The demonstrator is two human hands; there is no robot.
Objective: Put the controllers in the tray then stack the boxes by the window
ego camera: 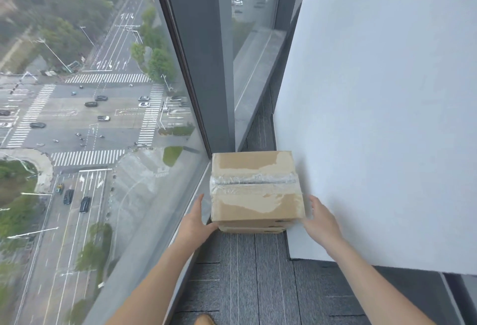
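Note:
A taped brown cardboard box (255,185) sits on top of another box (251,228), of which only a thin strip of the front shows. The stack stands on the grey carpet in the corner between the window and a white wall. My left hand (196,221) lies with straight fingers along the stack's left side, its thumb at the lower front corner. To the right, my right hand (321,217) is held flat beside the top box's right edge; whether it touches the box is unclear. No controllers or tray are in view.
A floor-to-ceiling window (103,118) with a dark frame (198,66) runs along the left, its low sill (180,252) beside my left arm. A white wall panel (387,118) closes the right side. Grey striped carpet (245,286) lies in front of the stack.

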